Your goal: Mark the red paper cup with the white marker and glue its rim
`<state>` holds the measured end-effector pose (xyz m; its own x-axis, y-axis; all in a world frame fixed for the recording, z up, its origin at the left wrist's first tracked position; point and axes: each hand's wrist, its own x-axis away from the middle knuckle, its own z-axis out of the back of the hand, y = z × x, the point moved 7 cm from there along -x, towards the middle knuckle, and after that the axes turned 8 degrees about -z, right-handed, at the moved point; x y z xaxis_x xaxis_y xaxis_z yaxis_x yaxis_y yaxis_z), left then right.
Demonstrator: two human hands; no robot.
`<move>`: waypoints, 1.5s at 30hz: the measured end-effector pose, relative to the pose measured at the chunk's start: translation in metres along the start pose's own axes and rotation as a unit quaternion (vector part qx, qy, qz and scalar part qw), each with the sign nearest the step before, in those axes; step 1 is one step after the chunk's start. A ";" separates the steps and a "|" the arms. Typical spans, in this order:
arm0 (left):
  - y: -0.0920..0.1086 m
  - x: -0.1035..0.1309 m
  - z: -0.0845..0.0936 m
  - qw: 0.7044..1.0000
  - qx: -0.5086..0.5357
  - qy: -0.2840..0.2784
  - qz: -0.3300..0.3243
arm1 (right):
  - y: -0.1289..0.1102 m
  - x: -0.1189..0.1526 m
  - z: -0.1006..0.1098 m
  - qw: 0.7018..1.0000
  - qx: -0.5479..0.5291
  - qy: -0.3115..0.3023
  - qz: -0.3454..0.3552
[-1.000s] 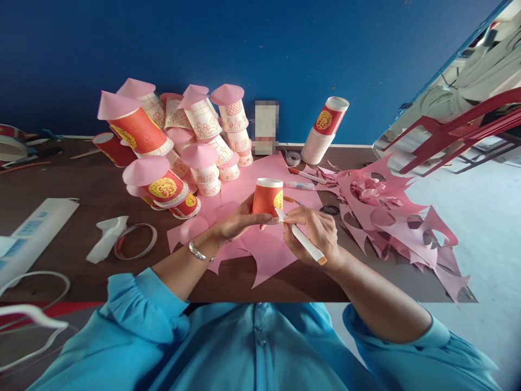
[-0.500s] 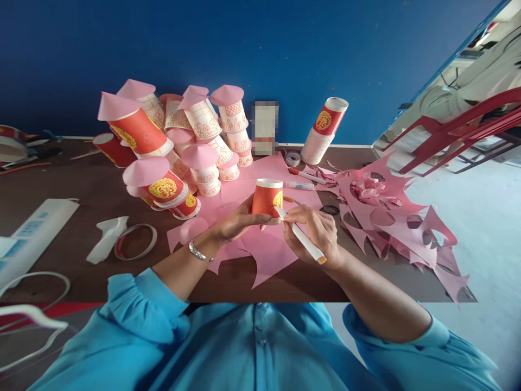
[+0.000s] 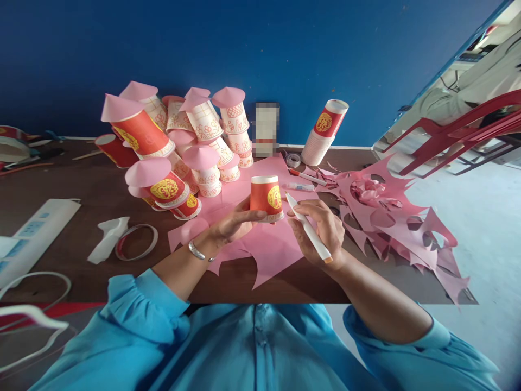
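Note:
My left hand [image 3: 235, 221] is closed around a red paper cup [image 3: 260, 198] with a yellow round emblem, its thumb across the lower part. A narrow white band with faint marks runs along the cup's bottom edge. Between the thumb and fingers of my right hand [image 3: 321, 231] is a white marker pen [image 3: 308, 228], its tip pointing up-left, a little right of the cup and apart from it. Pink paper sheets [image 3: 277, 260] lie beneath both hands.
Decorated cups with pink paper cones [image 3: 201, 157] stand in stacks at the left. A tall cup stack [image 3: 317, 146] is at the back right. Cut pink scraps [image 3: 391, 217] cover the table's right side. A tape roll [image 3: 136, 243] and white tape dispenser [image 3: 108, 239] lie left.
My right hand has drawn the marker away from the cup, to the right. The cup has shifted slightly left and turned, so more of its yellow emblem shows.

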<state>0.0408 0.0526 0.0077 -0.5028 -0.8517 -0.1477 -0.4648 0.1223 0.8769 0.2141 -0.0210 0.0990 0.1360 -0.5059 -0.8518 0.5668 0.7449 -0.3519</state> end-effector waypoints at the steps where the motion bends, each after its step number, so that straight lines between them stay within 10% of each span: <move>1: 0.001 -0.001 -0.001 1.000 0.007 -0.010 -0.007 | 0.001 0.000 0.000 1.000 0.004 -0.004 -0.006; 45: -0.001 -0.004 -0.002 1.000 0.008 0.016 0.011 | -0.008 0.000 -0.007 0.998 -0.035 -0.030 0.041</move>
<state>0.0447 0.0546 0.0084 -0.4892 -0.8649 -0.1124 -0.4652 0.1497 0.8725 0.2041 -0.0242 0.0990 0.2295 -0.4666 -0.8542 0.4944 0.8118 -0.3107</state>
